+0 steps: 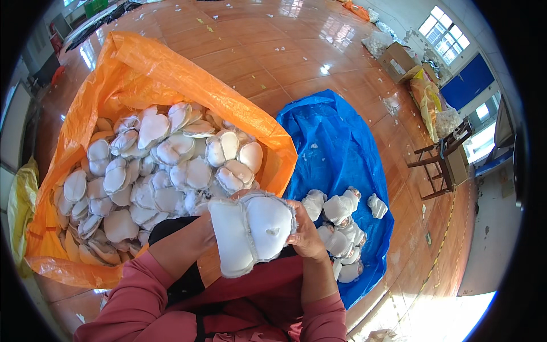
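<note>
White padded piece [250,233] held up in front of my lap, near the middle of the view. Two smooth, rounded panels side by side, joined by a fuzzy seam; edges frayed, a small grey mark on the right-hand panel.

Right hand [307,238] pinches its 3 o'clock edge, thumb in front, fingers behind. Left hand [206,229] at the 9 o'clock side, mostly hidden behind the padding; cannot tell how its fingers are set.

From the piece, toward 10 o'clock: wide-mouthed orange sack [171,65], with a heap of similar white pads [165,171] inside. Toward 1 o'clock: crumpled blue sheet [327,137]; at 3 o'clock on it, clustered white bundles [339,211], one lying apart.

Beneath, reddish tiled floor [245,51], glossy, dotted with pale scraps. Wooden chair [439,165] near 2 o'clock; cardboard box [397,61] and bright window [444,34] past 1. Yellow sack [24,211] at 9. Strong light on the floor toward 4.
</note>
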Tool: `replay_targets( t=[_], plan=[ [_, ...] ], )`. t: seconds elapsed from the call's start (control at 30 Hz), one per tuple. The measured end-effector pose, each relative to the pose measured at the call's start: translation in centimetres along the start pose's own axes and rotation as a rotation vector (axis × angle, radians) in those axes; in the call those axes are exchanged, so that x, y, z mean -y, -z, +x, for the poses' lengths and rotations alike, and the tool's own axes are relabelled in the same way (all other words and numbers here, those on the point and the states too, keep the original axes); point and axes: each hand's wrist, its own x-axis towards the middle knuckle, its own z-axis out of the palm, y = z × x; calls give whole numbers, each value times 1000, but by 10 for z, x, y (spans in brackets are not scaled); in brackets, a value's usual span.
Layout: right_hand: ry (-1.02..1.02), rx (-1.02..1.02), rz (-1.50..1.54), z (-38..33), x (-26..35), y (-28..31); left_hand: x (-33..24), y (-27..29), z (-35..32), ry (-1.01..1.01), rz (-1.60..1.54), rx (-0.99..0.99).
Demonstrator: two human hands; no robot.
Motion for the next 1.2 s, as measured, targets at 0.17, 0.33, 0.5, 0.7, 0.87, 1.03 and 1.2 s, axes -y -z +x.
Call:
replay_targets(
  t=[0.17,0.33,0.5,0.7,0.87,1.03,1.2],
  plan=[
    [106,-22,63,5,-10,-3,-1,24,11,2,108,277],
    [146,-134,126,0,-7,2,-22,3,11,152,289,218],
    [70,-129,126,2,-7,2,-23,-2,4,131,422,244],
    [141,-294,-7,12,-8,15,-17,1,13,-42,345,-96],
    [88,-344,-231,8,-10,26,-17,-6,18,-404,274,-299],
    [186,-402,-375,17,-18,21,-1,-9,23,-376,201,-217],
    [163,-430,-289,17,-23,23,2,-13,23,-367,211,-172]
  ],
)
